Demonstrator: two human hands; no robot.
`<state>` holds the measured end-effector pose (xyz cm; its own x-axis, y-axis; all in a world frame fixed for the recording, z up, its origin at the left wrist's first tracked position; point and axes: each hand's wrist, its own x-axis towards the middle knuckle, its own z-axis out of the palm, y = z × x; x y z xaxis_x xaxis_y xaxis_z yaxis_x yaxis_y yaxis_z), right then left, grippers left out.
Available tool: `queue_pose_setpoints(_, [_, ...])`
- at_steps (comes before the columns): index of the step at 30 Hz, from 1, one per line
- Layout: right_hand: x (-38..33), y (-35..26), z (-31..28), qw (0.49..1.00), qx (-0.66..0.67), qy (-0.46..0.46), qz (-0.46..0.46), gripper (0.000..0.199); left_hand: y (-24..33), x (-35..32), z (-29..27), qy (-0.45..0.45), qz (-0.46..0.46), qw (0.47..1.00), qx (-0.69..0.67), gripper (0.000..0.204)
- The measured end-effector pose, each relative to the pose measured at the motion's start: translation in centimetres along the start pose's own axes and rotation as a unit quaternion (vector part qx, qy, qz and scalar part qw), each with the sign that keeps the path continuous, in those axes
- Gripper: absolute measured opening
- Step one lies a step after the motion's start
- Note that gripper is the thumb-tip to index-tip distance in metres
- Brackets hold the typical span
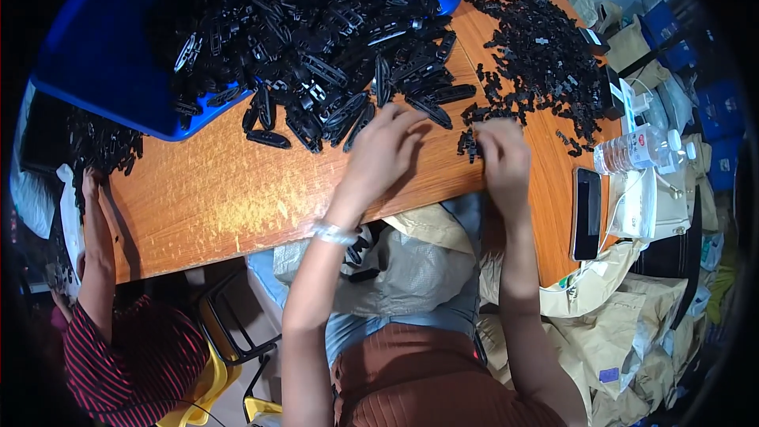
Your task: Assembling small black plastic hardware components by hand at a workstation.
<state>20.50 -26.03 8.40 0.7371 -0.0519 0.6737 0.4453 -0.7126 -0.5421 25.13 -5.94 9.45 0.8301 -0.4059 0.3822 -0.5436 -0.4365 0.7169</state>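
Observation:
My left hand (pixel 381 156) lies on the orange wooden table (pixel 221 198) at the near edge of a big heap of long black plastic parts (pixel 316 39), its fingertips touching the closest pieces. My right hand (pixel 501 160) rests fingers-down on the table, over a few small black plastic pieces (pixel 468 142) at the edge of a second, finer pile (pixel 545 55). Whether either hand grips a piece is hidden by the fingers. A pale band sits on my left wrist (pixel 334 232).
A blue tray (pixel 103 47) tilts under the big heap. Another person in a striped sleeve (pixel 126 356) reaches in at the left. A phone (pixel 586 213), a water bottle (pixel 637 150) and tissues lie at right; paper sacks (pixel 617 332) sit below.

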Motion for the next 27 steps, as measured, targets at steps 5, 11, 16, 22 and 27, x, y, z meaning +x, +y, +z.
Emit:
queue_pose_setpoints(5, [3.0, 3.8, 0.2, 0.965, -0.194, -0.16, 0.075, 0.012, 0.2, 2.8, 3.9, 0.006, 0.009, 0.985, 0.172, 0.022])
queue_pose_setpoints(11, [3.6, 3.1, 0.6, 0.961, -0.174, -0.192, 0.098, 0.012, -0.9, 0.9, 3.4, 0.073, -0.075, 0.982, 0.155, 0.018])
queue_pose_setpoints(16, [2.9, 3.0, 0.4, 0.979, -0.155, -0.116, 0.06, 0.011, -0.5, -1.7, 1.0, 0.062, -0.239, 0.94, -0.236, 0.042])
queue_pose_setpoints(22, [0.7, -4.8, 0.4, 0.987, 0.122, -0.068, 0.077, 0.013, 1.2, -5.1, 0.3, 0.044, -0.248, 0.739, -0.625, 0.051])
queue_pose_setpoints(27, [-1.2, -7.3, 1.3, 0.961, 0.237, -0.127, 0.065, 0.016, 2.5, -6.5, -0.9, 0.054, -0.242, 0.806, -0.538, 0.025])
